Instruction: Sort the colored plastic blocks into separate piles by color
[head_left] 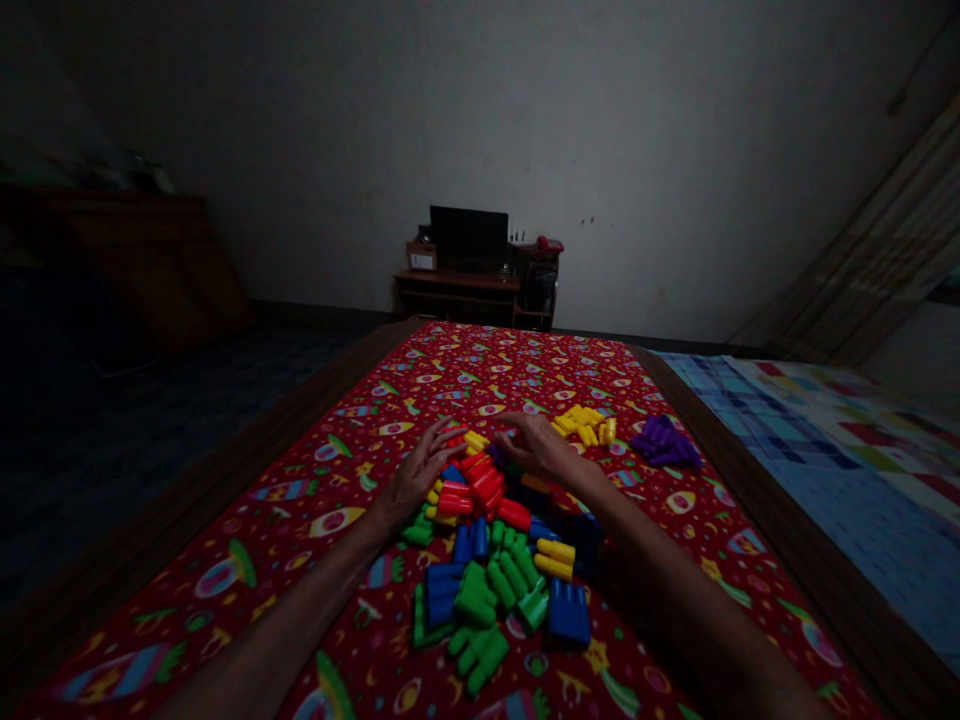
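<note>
A mixed pile of plastic building blocks (487, 487) in red, blue, green and yellow lies on the red patterned cloth (322, 480). At its far left edge my left hand (418, 468) rests with fingers stretched over the blocks, and I see nothing gripped in it. Across from it, my right hand (536, 447) arches over the far right side of the pile, fingers extended and partly hiding a dark block beneath. Green blocks (478, 595) and a blue block (569, 612) spread toward me.
Yellow blocks (585, 424) form a separate group beyond my right hand, and purple blocks (664, 442) lie farther right. A bed with a checked cover (757, 470) is at the right. Against the wall stands a desk (457, 280) with a monitor (469, 236).
</note>
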